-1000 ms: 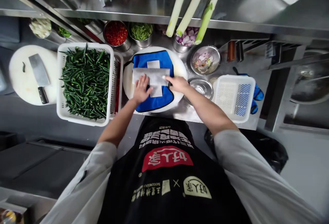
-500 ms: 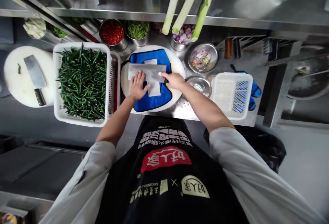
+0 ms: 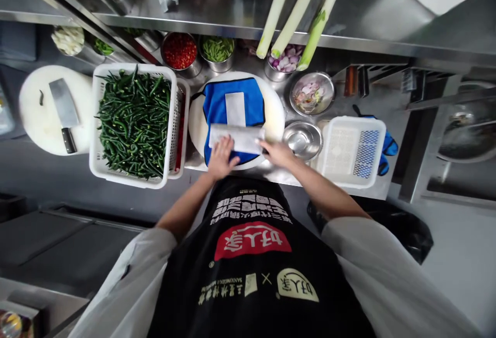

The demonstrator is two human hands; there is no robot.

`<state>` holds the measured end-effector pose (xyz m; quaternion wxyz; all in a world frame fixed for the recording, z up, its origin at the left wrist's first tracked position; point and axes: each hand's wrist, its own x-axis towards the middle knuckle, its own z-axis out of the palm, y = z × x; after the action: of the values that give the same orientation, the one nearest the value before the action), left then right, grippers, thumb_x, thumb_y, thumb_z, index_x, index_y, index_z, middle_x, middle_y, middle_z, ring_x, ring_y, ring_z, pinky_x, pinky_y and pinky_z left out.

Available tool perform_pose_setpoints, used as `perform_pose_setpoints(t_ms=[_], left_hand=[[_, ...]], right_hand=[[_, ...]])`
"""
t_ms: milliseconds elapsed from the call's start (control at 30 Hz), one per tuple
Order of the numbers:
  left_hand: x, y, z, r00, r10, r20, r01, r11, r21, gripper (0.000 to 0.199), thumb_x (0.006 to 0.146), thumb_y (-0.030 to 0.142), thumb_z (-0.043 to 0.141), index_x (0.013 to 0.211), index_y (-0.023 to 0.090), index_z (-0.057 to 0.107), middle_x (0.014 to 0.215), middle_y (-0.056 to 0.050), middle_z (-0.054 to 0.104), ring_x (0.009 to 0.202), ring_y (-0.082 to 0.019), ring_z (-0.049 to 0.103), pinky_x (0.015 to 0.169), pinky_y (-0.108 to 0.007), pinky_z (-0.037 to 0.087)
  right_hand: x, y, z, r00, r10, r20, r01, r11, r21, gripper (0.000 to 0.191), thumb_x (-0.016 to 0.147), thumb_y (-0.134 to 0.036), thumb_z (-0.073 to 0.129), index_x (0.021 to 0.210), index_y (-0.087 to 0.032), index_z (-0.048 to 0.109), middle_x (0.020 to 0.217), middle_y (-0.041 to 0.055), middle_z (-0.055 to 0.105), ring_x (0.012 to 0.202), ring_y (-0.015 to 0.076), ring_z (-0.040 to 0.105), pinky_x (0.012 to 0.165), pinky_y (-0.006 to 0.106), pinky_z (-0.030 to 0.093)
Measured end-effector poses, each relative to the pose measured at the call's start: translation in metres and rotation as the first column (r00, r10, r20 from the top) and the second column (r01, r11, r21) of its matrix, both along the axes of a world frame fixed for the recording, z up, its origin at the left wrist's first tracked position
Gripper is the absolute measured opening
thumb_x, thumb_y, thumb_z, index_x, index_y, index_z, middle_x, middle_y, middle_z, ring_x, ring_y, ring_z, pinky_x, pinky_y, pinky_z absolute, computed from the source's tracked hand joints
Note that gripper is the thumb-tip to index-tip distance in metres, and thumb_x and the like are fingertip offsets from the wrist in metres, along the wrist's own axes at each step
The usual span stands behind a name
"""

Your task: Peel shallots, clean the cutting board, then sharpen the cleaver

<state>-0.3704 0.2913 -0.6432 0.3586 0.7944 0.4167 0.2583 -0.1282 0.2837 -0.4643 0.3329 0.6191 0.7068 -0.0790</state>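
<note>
My right hand (image 3: 277,154) is wrapped round the dark handle of a cleaver, whose wide grey blade (image 3: 242,139) lies flat over the near part of a blue cloth (image 3: 253,101). My left hand (image 3: 222,159) rests with spread fingers on the left end of the blade. A whitish rectangular strip (image 3: 235,109) lies on the cloth, just beyond the blade. Beneath the cloth is a round white cutting board (image 3: 274,104).
At left stand a white basket of green chilies (image 3: 134,121) and a board (image 3: 31,121) with another cleaver (image 3: 64,104). Steel bowls (image 3: 303,139), an empty white basket (image 3: 341,152) and blue gloves (image 3: 388,147) are at right. Leeks (image 3: 277,12) overhang the shelf edge.
Both hands and the cleaver have moved nearer to my body across the cloth, uncovering more of the whitish strip. The whole view has shifted slightly.
</note>
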Motion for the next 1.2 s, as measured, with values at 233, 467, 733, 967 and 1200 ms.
perform_pose_setpoints(t_ms=[233, 467, 733, 967, 1200], left_hand=[[0.008, 0.063, 0.007, 1.0, -0.005, 0.008, 0.004, 1.0, 0.012, 0.082, 0.111, 0.064, 0.04, 0.179, 0.018, 0.033, 0.186, -0.012, 0.021, 0.175, -0.032, 0.014, 0.142, -0.056, 0.013], [0.015, -0.019, 0.011, 0.993, -0.115, -0.017, 0.116, 0.993, 0.038, 0.081, 0.11, 0.06, 0.044, 0.178, 0.018, 0.034, 0.184, -0.013, 0.028, 0.173, -0.032, 0.021, 0.142, -0.055, 0.02], [0.022, 0.063, 0.017, 1.0, -0.023, 0.002, 0.023, 0.998, 0.064, 0.083, 0.111, 0.061, 0.043, 0.179, 0.016, 0.031, 0.186, -0.012, 0.02, 0.175, -0.033, 0.012, 0.143, -0.056, 0.008], [0.025, -0.01, 0.018, 0.989, -0.15, -0.016, 0.151, 0.988, 0.043, 0.079, 0.112, 0.062, 0.043, 0.177, 0.017, 0.039, 0.184, -0.012, 0.029, 0.173, -0.03, 0.021, 0.143, -0.051, 0.016], [0.02, 0.051, 0.022, 0.996, -0.084, 0.015, 0.083, 0.994, 0.066, 0.08, 0.111, 0.059, 0.045, 0.178, 0.018, 0.035, 0.186, -0.011, 0.022, 0.175, -0.032, 0.014, 0.143, -0.054, 0.009]], right_hand=[[0.005, 0.043, 0.006, 1.0, -0.005, 0.002, 0.005, 0.992, 0.124, 0.072, 0.103, -0.035, 0.064, 0.172, -0.029, 0.044, 0.129, 0.0142, 0.08, 0.11, 0.0338, 0.076, 0.09, 0.037, 0.055], [0.008, -0.055, 0.006, 0.989, -0.135, 0.054, 0.136, 0.991, -0.013, 0.069, 0.105, -0.033, 0.061, 0.172, -0.028, 0.045, 0.124, 0.0135, 0.082, 0.101, 0.0319, 0.079, 0.084, 0.036, 0.056], [0.003, 0.014, 0.004, 0.996, -0.089, 0.022, 0.083, 0.976, 0.2, 0.074, 0.104, -0.04, 0.064, 0.174, -0.025, 0.042, 0.124, 0.016, 0.082, 0.104, 0.0328, 0.078, 0.087, 0.036, 0.055], [0.015, -0.059, 0.001, 0.981, -0.186, 0.052, 0.183, 0.982, 0.053, 0.066, 0.102, -0.033, 0.064, 0.167, -0.026, 0.054, 0.12, 0.0139, 0.083, 0.1, 0.0325, 0.08, 0.084, 0.036, 0.057], [0.003, -0.01, -0.002, 0.991, -0.13, 0.025, 0.123, 0.977, 0.175, 0.076, 0.103, -0.038, 0.063, 0.174, -0.024, 0.041, 0.123, 0.0156, 0.082, 0.102, 0.0333, 0.079, 0.086, 0.037, 0.057]])
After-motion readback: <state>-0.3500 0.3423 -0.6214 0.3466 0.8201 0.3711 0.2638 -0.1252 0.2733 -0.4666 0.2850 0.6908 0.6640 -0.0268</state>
